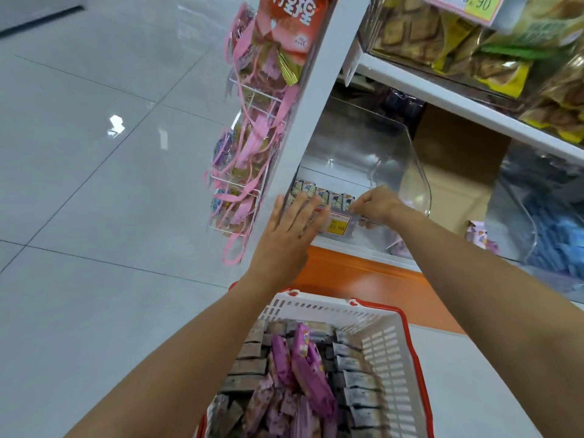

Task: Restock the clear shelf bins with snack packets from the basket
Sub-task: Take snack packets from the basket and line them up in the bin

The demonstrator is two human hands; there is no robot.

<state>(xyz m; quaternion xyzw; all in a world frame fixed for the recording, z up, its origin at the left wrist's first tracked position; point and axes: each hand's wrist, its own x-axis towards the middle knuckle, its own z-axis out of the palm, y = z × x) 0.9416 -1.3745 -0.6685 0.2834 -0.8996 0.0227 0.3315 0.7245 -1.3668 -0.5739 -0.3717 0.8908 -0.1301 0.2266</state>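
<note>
Grey floor tiles fill the left of the frame, white shelving the right. At centre a clear bin (410, 172) is touched by the left hand (290, 222), its fingers (311, 205) straight and together against the front wall beside the price label (336, 226). The right hand (377, 205) is curled at the row of packets (319, 192) along the bin's front; whether one is pinched cannot be told. The row is best squared upright and tight before more are fetched from the basket (388, 343) at bottom centre.

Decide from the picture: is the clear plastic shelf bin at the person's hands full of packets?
No: the clear plastic shelf bin holds only one row of small patterned packets along its front wall.
</note>
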